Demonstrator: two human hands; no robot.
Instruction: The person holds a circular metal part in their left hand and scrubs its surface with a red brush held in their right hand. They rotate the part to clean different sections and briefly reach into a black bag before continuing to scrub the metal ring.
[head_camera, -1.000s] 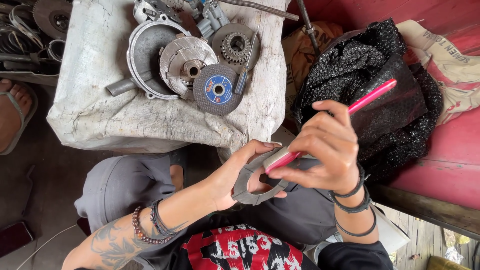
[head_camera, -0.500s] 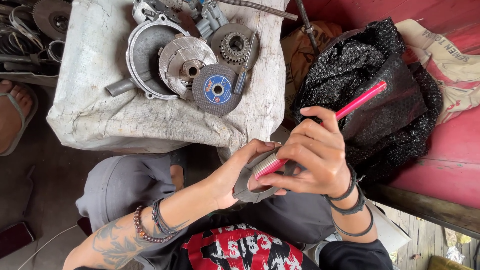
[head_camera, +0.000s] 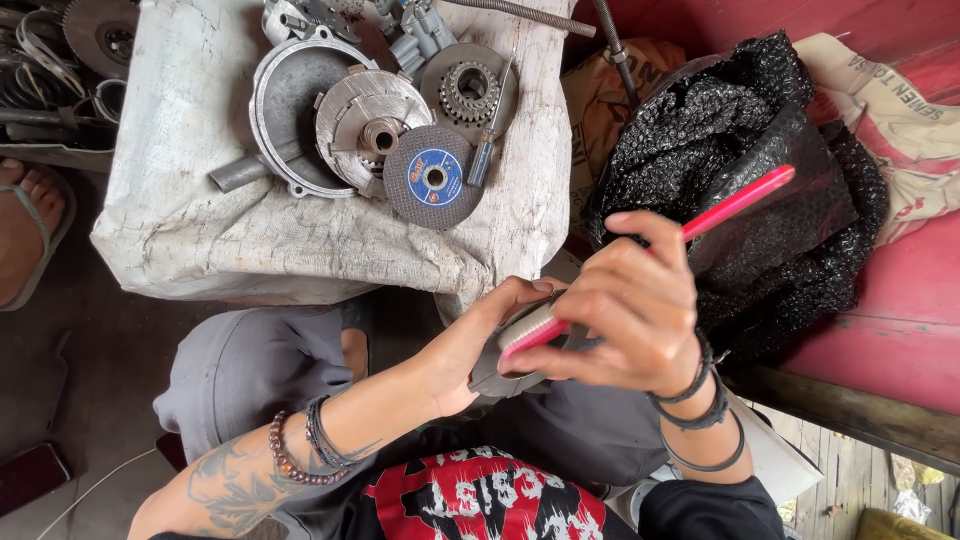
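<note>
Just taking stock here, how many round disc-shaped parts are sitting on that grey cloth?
4: a big housing ring at left, a grooved drum beside it, a toothed gear plate behind, and a blue-labelled cutting disc in front. Others may be hidden beneath.

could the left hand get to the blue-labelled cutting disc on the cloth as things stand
Probably not right away: the left hand is full, holding the grey ring plate. The cutting disc lies uncovered on top of the cloth, nothing across the way.
</note>
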